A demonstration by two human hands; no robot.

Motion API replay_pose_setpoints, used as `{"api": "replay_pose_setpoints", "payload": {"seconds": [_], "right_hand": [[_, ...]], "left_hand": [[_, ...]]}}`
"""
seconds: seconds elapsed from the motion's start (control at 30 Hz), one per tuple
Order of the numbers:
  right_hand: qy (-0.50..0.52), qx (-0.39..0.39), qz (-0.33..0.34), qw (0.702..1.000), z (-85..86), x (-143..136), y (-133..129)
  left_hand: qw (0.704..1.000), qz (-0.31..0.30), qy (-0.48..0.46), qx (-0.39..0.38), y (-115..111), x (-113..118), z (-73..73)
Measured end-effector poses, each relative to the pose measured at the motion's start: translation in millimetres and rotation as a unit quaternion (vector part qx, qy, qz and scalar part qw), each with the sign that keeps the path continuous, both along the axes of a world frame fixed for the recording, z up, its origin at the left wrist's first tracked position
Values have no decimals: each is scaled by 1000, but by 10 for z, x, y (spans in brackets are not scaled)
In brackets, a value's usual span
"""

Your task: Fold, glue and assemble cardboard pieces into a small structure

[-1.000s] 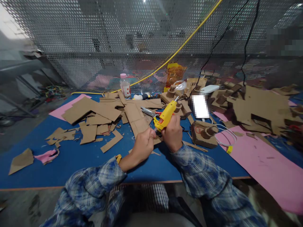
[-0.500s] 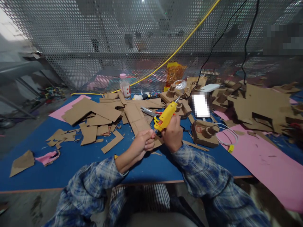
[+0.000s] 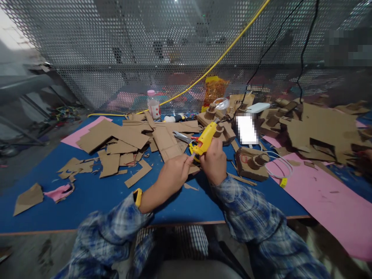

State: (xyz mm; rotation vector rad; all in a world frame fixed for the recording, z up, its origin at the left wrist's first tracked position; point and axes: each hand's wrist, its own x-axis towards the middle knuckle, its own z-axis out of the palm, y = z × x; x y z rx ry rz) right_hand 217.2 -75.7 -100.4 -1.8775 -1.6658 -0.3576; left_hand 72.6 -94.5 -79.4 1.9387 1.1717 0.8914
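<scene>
My right hand (image 3: 214, 161) is wrapped round a yellow hot glue gun (image 3: 207, 138), its nozzle tilted up and away from me. At the gun's rear end, my left hand (image 3: 174, 174) pinches a pale glue stick (image 3: 192, 155); how far the stick sits inside the gun is hidden. Beyond the hands lies a long cardboard strip (image 3: 165, 143). Scissors (image 3: 184, 136) with red on the handle rest just behind the gun. To the right of my right hand is a cardboard block (image 3: 251, 166) with a round cardboard piece on top.
Cardboard scraps (image 3: 116, 139) cover the left of the blue table (image 3: 95, 205). A pink-capped bottle (image 3: 153, 104) stands at the back. On the right are a white cable (image 3: 286, 164), pink sheet (image 3: 325, 201) and large cardboard pieces (image 3: 322, 128). A perforated metal screen (image 3: 130, 46) rises behind.
My left hand has turned, its back now facing up, and the yellow wristband shows more. The glue gun has tipped and shifted slightly in my right hand. Objects on the table stay put.
</scene>
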Motion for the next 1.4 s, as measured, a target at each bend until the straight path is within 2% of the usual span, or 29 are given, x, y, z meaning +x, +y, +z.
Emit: {"api": "replay_pose_setpoints", "payload": {"seconds": [0.03,0.07,0.13,0.2,0.23,0.3,0.33,0.4,0.57,0.8,0.87,0.93,1.07,1.13,1.2,1.3,1.37,1.4], "right_hand": [[-1,-24,-5,1000,22,9,7],[-1,-46,-9,999,39,18,14],[-2,-78,-8,997,56,32,24],[-6,-99,-2,995,56,39,25],[-9,-106,0,994,53,40,21],[-16,-112,1,994,46,38,8],[-19,-111,-1,994,43,34,0],[-23,-108,-6,994,36,27,-16],[-7,-86,-5,996,1,15,-42],[17,-70,11,997,-81,-8,-64],[16,-60,9,998,-99,-16,-68],[11,-55,8,998,-107,-22,-73],[12,-60,-9,998,-88,-33,-92],[16,-58,-20,998,-70,-40,-104],[21,-55,-23,998,-59,-51,-114],[38,-34,-15,999,-59,-61,-120],[56,-5,-1,998,-59,-42,-113],[66,13,9,998,-56,-19,-105]], "left_hand": [[993,28,73,93,4,-5,-13],[970,43,152,185,13,-11,-29],[880,52,299,365,35,-25,-65],[803,48,353,479,53,-36,-90],[775,51,356,520,56,-39,-96],[741,61,348,572,47,-36,-94],[733,61,346,583,36,-32,-91],[736,55,351,576,10,-21,-91],[778,58,363,510,5,-20,-135],[776,63,341,527,93,-55,-196],[801,58,326,499,90,-56,-213],[848,46,295,438,74,-51,-217],[959,51,145,236,38,-10,-185],[991,56,36,118,29,24,-177],[995,44,-84,-18,25,60,-188],[950,20,-233,-205,20,97,-215],[931,5,-265,-252,20,89,-201],[934,-16,-253,-251,26,71,-180]]}}
